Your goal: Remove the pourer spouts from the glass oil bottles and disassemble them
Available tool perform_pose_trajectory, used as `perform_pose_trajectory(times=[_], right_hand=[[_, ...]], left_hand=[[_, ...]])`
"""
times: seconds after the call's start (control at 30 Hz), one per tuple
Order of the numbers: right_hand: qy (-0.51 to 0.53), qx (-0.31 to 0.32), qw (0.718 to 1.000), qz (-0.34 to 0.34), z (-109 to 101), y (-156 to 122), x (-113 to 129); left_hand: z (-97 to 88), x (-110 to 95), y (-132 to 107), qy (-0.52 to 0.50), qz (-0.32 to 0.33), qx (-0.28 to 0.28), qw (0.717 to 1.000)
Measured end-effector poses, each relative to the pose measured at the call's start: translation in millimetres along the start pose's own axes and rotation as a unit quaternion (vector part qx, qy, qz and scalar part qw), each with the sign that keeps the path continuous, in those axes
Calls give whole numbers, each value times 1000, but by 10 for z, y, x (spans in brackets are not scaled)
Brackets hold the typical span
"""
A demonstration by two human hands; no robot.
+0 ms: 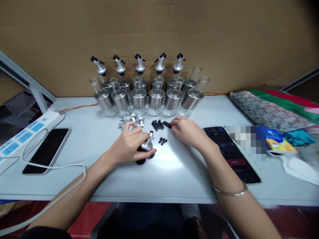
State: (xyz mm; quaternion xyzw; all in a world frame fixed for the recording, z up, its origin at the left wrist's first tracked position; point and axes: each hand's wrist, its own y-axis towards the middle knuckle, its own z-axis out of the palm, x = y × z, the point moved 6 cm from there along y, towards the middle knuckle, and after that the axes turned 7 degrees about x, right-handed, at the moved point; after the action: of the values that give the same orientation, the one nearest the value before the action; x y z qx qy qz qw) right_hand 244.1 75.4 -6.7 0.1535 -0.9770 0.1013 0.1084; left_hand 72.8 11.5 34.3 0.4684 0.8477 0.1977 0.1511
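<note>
My left hand (131,142) is closed around a silver bottle pourer (147,145) with a small black tip, holding it just over the table. Black round parts (141,160) show beneath that hand, partly hidden. My right hand (185,131) has its fingertips pinched at the end of a black lever (166,124). Several more black levers (156,125) lie in a row beside it. Small black caps (162,141) sit in a cluster between my hands. Silver pourer parts (131,119) are piled behind my left hand.
Glass bottles with steel sleeves (139,99) stand in two rows at the back; several rear ones carry pourers (140,66). A phone (47,151), power strip (27,136) and white cable (83,172) are on the left. Another phone (234,156) and a patterned cloth (269,108) lie right.
</note>
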Motion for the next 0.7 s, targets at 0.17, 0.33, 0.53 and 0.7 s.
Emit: perform_pose_trajectory(times=[0.17,0.33,0.53,0.7], right_hand=[[9,-7,1000,8,-25,-19,9],[26,1,1000,-14,-2,-15,62],[36,-2,999,-37,51,-10,138],[49,-14,996,-73,102,-1,182]], left_hand=[[5,0,1,4,-2,2,1000],[15,-4,-2,5,2,8,1000],[25,5,-1,2,-5,15,1000],[32,10,-5,-1,-5,18,1000]])
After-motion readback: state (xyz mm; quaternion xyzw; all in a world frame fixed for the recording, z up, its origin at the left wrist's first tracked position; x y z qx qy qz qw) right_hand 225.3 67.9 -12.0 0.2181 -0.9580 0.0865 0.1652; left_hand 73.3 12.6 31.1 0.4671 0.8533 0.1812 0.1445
